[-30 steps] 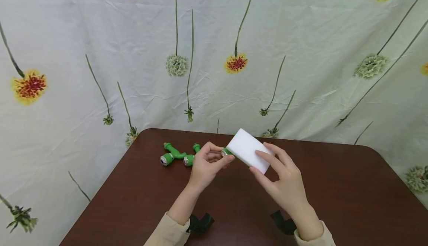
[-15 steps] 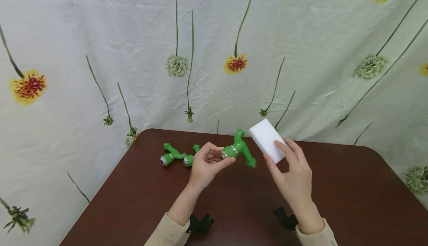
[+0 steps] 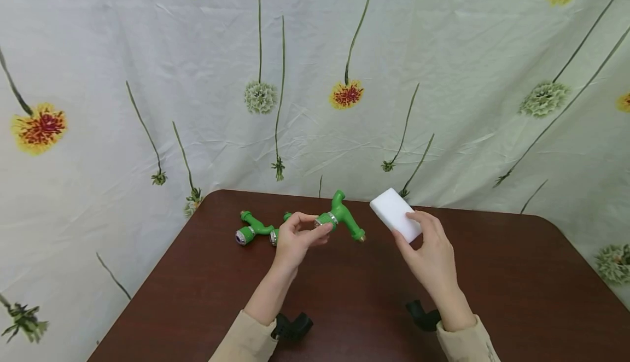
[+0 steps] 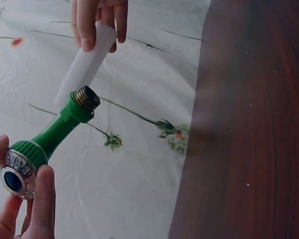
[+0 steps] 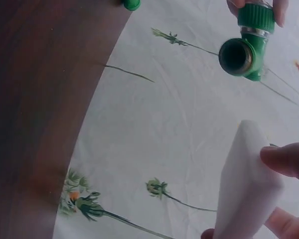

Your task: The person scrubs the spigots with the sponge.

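Observation:
Between its thumb and fingers my left hand [image 3: 294,243] pinches the ribbed knob of a green faucet [image 3: 346,219], held above the table. In the left wrist view the threaded end of that faucet [image 4: 60,127] points up, and its knob shows a silver rim with a dark blue centre. My right hand [image 3: 433,252] grips a white sponge [image 3: 395,212] by its lower right part. The sponge [image 5: 246,184] is apart from the faucet, a short way to its right. Two more green faucets lie at the table's back left: one in full sight [image 3: 253,228], the other mostly behind my left hand.
The dark red-brown table [image 3: 364,307] has rounded back corners. Behind it hangs a pale curtain [image 3: 305,132] with printed flowers. A black strap piece sits by each wrist, one at the left [image 3: 293,326] and one at the right [image 3: 422,316].
The sponge has come off the front of the faucet and moved right with my right hand. The faucet, now in plain sight, has shifted slightly left with my left hand.

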Tool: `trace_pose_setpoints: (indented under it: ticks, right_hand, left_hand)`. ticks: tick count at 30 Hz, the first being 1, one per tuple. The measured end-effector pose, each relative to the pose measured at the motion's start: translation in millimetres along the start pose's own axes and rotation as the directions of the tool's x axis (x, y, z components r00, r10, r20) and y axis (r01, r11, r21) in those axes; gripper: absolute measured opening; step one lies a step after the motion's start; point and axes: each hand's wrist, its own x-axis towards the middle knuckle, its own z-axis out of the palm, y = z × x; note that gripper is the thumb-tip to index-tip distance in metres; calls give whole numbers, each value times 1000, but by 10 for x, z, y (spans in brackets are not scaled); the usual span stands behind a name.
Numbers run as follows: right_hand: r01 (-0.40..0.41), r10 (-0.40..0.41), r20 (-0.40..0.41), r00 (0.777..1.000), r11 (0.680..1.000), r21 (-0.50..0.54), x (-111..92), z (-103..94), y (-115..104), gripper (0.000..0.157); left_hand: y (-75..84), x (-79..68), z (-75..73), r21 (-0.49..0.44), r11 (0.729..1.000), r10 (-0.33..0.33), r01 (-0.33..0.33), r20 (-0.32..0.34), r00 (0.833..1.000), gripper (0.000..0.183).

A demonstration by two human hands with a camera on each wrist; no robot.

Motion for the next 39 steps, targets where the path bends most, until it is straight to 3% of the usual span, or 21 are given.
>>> trace_pose_setpoints:
  ticks: [6,14,26,39]
  right_hand:
    - [-80,86,141,986,996,-50,-17,62,114,43]
    - [-174,191,281,941,981,-86,-31,143,248,51]
    - [-249,265,371,890,964,-91,-67,280,450,55]
    - [-259,275,415,867,961,-95,-131,389,574,53]
  left_hand:
    - [-112,51,-65,55,996,-65,68,-54,996,29]
    - [-307,120,-160,88,990,-101,107,-70,992,38]
    - [-544,148,-256,122,975,-170,185,-121,978,41]
    - [-689,161,-350,141,965,-199,219,-146,969,43]
